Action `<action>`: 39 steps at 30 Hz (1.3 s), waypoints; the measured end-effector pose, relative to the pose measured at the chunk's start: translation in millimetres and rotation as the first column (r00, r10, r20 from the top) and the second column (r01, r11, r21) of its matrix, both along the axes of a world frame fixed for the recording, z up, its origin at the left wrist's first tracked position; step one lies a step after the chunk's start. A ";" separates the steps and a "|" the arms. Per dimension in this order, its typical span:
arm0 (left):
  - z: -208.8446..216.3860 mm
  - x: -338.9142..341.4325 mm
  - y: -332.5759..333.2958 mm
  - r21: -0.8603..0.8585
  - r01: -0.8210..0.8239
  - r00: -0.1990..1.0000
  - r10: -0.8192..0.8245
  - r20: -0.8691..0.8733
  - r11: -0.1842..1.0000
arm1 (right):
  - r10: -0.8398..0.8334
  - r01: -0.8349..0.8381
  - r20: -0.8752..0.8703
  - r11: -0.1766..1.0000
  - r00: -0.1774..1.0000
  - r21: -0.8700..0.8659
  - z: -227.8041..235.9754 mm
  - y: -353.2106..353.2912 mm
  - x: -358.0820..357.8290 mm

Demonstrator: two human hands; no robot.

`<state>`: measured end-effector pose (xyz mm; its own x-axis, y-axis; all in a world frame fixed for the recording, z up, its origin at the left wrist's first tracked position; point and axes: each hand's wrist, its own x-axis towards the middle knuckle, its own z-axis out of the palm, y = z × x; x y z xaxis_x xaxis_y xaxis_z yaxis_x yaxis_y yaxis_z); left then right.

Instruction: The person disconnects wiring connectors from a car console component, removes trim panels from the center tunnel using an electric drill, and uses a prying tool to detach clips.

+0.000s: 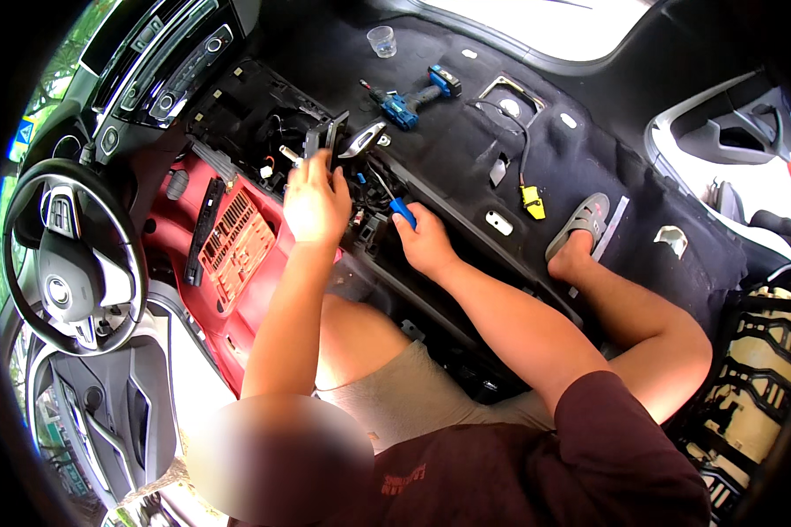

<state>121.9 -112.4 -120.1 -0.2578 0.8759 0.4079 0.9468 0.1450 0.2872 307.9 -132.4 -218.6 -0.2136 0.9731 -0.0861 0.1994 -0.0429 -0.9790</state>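
Note:
My right hand (427,241) is closed round the blue handle of a screwdriver (402,212). Its thin shaft slants up and left into the opened centre console (369,230). Over the console's left side is my left hand (315,200), with fingers stretched and thumb apart. Its fingertips are at the lower end of an upright black trim piece (325,136); whether they grip it cannot be made out. Just right of this piece lies a silver-and-black gear lever (363,140). Loose wires and small connectors show in the console between my hands.
A blue cordless drill (402,111) and a clear cup (381,40) are on the black floor lining (475,66). A yellow connector (533,203) sits on a cable nearby. Left are an orange slotted panel (239,244), a black strip (204,230) and the steering wheel (136,290).

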 end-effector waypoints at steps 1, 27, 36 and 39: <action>15.3 2.4 0.6 0.123 0.041 0.987 -0.021 -0.159 0.992 | 0.005 -0.005 0.021 1.000 1.000 0.008 -0.9 1.9 -0.1; 46.5 -126.7 120.1 -0.375 -0.144 0.543 0.390 0.744 0.916 | 0.006 -0.009 -0.022 0.995 1.000 -0.101 8.6 1.1 -6.1; 67.0 -66.0 95.7 -0.028 -0.184 0.961 0.173 -0.214 0.983 | -0.024 0.020 -0.039 0.996 0.999 -0.087 5.7 0.5 -5.3; 43.1 -47.8 70.3 -0.107 0.342 0.909 -0.358 -0.214 0.933 | -0.029 0.027 -0.030 0.998 0.999 -0.057 1.7 1.9 -5.0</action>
<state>74.1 -42.1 -77.0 0.1627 0.9196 0.3575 0.9786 -0.1966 0.0603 302.9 -130.4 -216.9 -0.1899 0.9725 -0.1349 0.1675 -0.1033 -0.9804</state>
